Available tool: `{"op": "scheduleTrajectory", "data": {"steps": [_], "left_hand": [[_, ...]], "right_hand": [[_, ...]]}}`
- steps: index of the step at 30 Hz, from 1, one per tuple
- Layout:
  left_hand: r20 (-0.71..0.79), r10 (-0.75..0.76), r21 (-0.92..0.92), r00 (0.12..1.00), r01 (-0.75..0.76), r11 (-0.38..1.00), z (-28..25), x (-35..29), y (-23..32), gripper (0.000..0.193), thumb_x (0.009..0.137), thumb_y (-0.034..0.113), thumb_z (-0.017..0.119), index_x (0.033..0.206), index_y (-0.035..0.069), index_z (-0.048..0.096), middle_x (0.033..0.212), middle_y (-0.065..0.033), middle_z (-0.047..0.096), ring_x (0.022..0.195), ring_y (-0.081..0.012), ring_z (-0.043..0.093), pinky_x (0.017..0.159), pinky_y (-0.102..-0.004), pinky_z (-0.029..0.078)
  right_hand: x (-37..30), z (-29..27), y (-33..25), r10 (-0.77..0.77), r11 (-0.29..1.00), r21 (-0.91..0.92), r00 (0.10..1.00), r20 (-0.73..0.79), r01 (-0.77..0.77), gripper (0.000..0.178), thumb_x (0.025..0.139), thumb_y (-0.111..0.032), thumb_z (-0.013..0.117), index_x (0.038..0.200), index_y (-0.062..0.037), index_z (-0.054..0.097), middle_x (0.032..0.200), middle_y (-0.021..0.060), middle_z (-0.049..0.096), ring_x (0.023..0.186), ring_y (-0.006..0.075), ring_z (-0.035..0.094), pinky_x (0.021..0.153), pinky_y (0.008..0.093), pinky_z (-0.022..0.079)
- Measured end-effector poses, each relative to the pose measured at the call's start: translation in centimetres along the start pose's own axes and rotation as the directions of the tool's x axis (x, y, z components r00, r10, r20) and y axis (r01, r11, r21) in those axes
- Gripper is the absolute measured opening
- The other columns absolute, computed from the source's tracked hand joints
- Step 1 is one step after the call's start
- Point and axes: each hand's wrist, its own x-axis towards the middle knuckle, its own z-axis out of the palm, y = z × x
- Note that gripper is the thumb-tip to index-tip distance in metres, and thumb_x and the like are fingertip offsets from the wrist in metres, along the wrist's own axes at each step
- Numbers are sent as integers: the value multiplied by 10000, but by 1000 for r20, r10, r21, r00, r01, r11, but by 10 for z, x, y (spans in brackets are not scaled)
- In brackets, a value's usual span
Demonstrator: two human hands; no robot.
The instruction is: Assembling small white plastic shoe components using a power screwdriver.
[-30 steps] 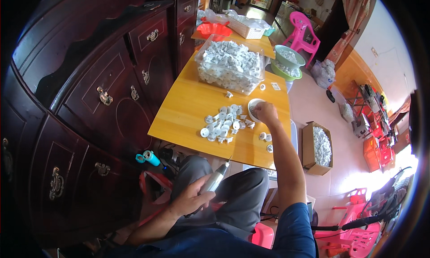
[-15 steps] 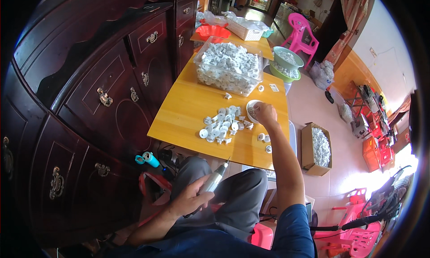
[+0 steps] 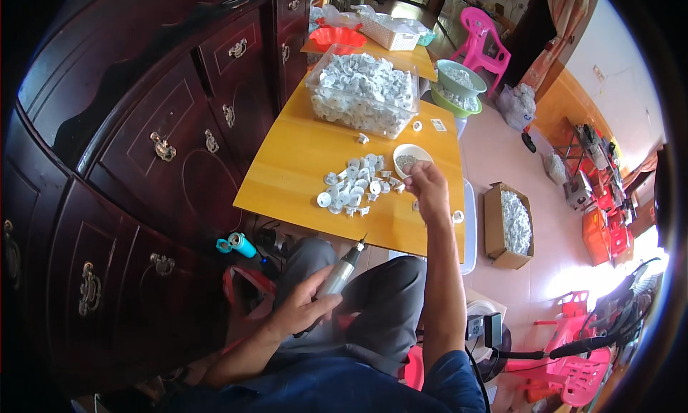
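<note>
My left hand is wrapped round a silver electric screwdriver above my lap, its dark bit tilted up toward the table's near edge. Over the table, my right hand is at the near rim of a small white bowl, fingertips pinched together. Whatever sits between them is too small to make out. Tiny grey metal pieces, like screws, lie in the bowl. Left of this hand spreads a loose pile of small white plastic parts. A single white part rests by the table's right edge.
A clear plastic bin heaped with white parts stands farther back on the yellow table. Dark wooden cabinets line the left. On the right are stacked basins, a cardboard box of white pieces and a pink chair.
My right hand has drawn back from inside the bowl to its near rim, uncovering the grey pieces. The left hand still holds the screwdriver, its tip slightly higher in view.
</note>
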Motion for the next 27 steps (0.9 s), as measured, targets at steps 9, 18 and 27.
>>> {"op": "scheduleTrajectory", "data": {"steps": [9,18,27], "left_hand": [[-13,69,37,998,-68,997,2,2,-4,625,955,134,582,1499,-13,312,1049,-73,576,703,-55,540,615,-199,475],[-37,62,57,997,-60,997,3,2,-6,634,969,169,607,1514,38,312,877,20,541,645,-33,496,551,-195,410],[-23,84,55,996,-83,995,3,3,-5,643,959,167,612,1513,32,313,865,17,536,638,-36,493,548,-197,408]], "right_hand": [[-72,28,39,76,977,194,995,69,-88,49,984,-130,610,994,-87,591,874,-11,606,767,90,597,701,228,499],[-101,38,55,213,934,248,958,191,-258,91,974,-119,624,1027,-47,641,916,22,654,776,98,638,716,227,548],[-104,39,52,231,841,418,927,295,-343,51,968,-80,612,1001,-49,636,946,44,653,763,107,637,725,235,556]]}}
